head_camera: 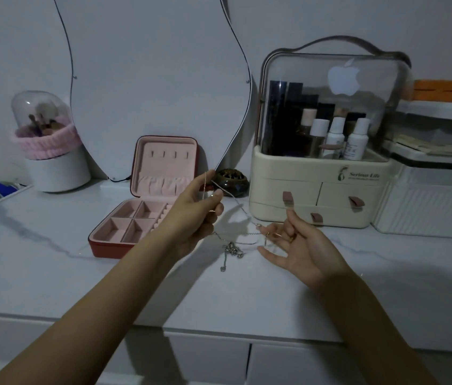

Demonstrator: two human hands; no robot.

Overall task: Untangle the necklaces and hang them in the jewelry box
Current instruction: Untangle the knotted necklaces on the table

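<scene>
Both hands are working above the counter [52,273] in the head view, the only one given. Left hand [200,207] is pinching a thin chain [236,201] between thumb and fingers, lifting it so that one loop is rising above the knuckles. Right hand [294,245] is lying palm-up with the lower fingers spread and relaxed, while its thumb and forefinger are nipping the same chain near a small ring or clasp; the exact contact is too fine to read. Between the two hands the chain is running taut on a slant.

Below that line, the rest of the necklaces [231,250] is sitting in a knotted clump, with a pendant strand trailing toward the viewer; whether the clump is resting on the counter or hanging just above it I cannot tell.

Just left of the hands the box [147,201] is standing open, its lid upright and the row of hooks [169,154] in the lid bare.

As a judgement, the untangling step is under way and nothing is hung yet. Next, the move is calling for slack rather than pull: easing the two grips together, then teasing one strand out of the clump, since tension would likely tighten the knot.
</scene>
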